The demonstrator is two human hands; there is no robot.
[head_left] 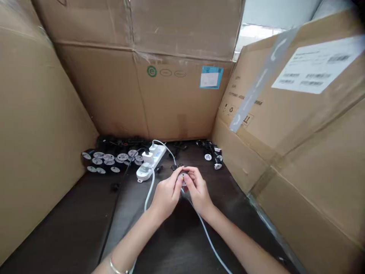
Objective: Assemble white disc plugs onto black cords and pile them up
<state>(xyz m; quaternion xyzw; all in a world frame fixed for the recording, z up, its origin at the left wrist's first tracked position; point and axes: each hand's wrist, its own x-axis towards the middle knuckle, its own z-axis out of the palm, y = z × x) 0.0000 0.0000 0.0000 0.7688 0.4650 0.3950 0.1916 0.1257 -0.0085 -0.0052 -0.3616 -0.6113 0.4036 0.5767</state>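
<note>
My left hand (167, 193) and my right hand (200, 191) meet over the dark table (176, 243). Between their fingertips they grip a small device with a round white face (184, 175), both thumbs pressed onto its front. A tiny yellow spot shows by the thumbs; the back of the device is hidden. A thin pale cable (209, 238) runs from below the hands toward the lower right. Just beyond the fingers lie small dark pieces (173, 167), too small to name. My left wrist carries a bracelet (114, 266).
Left of my hands lies a white power strip (142, 173) with plugs and cables in it. Several black cylinders with round white faces (108, 157) are stacked at the back left; more (218, 166) lie back right. Cardboard walls (176, 102) enclose the table.
</note>
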